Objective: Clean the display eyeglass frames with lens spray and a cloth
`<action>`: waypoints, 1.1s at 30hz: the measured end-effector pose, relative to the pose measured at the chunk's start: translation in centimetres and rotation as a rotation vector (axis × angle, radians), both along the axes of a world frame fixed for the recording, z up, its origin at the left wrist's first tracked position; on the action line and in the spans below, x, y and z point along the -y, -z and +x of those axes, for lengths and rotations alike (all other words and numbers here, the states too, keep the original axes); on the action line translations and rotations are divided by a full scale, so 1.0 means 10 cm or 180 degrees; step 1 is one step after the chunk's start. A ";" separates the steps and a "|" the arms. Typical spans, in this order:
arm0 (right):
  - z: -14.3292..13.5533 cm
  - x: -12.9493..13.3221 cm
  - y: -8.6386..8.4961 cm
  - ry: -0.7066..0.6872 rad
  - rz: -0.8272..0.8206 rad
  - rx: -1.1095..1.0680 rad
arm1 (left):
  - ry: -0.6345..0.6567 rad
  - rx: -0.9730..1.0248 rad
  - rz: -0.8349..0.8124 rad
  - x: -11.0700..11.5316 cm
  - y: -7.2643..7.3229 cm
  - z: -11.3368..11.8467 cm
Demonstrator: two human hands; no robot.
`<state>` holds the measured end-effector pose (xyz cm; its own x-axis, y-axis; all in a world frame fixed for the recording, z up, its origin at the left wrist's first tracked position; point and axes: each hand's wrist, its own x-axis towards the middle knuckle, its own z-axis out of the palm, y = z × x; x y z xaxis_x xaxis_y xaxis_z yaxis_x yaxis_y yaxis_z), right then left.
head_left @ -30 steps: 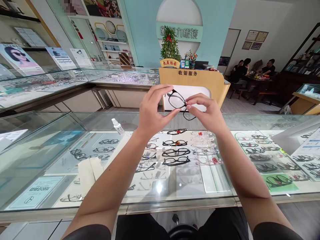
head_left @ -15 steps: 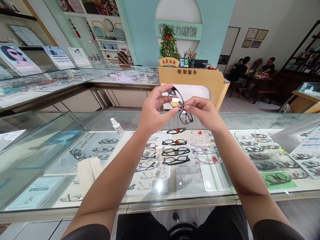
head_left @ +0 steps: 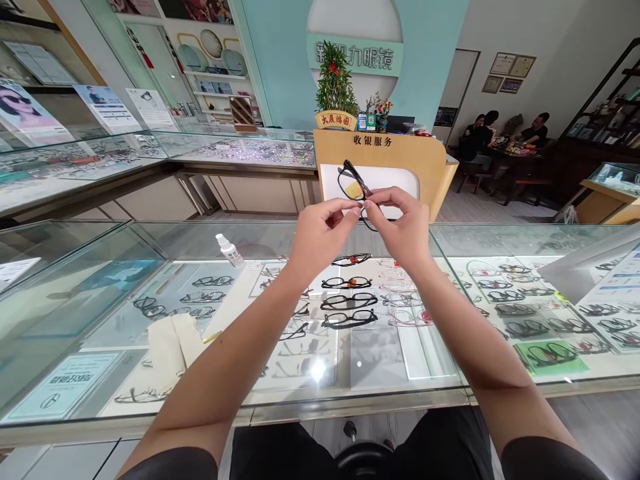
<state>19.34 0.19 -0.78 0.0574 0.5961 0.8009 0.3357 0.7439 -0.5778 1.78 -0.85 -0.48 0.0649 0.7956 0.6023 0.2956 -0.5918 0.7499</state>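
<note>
Plainly, the left hand [head_left: 325,233] and right hand [head_left: 403,223] both pinch the tilted, black-framed glasses [head_left: 354,179] near the bridge, above the glass table [head_left: 360,404], probably because two grips steady them better.

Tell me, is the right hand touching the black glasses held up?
Touching. The head view shows the right hand pinching the black glasses near their middle, between thumb and fingers.

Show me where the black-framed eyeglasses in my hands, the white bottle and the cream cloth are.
Black-framed eyeglasses [head_left: 351,187]: head view, on the upper lens.
White bottle [head_left: 232,254]: head view, on the body below the cap.
Cream cloth [head_left: 173,343]: head view, on the middle of the fabric.
</note>
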 end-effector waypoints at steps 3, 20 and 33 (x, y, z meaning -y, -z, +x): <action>-0.06 0.05 0.02 0.0301 0.0369 0.0393 | 0.0098 0.0336 -0.0240 -0.02 -0.01 0.02; 0.15 0.28 -0.28 0.0153 -0.0959 0.1844 | -0.0242 -0.0817 -0.0648 -0.32 0.12 -0.14; 0.28 0.30 -0.39 0.0058 -0.0697 0.1681 | -0.0444 -0.3820 -0.1199 -0.42 0.67 0.18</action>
<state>22.14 -2.81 3.14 -0.3054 0.7540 0.5816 0.6323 0.6172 -0.4682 3.58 3.37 -7.22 0.3137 0.9486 -0.0418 0.9473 -0.3096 0.0823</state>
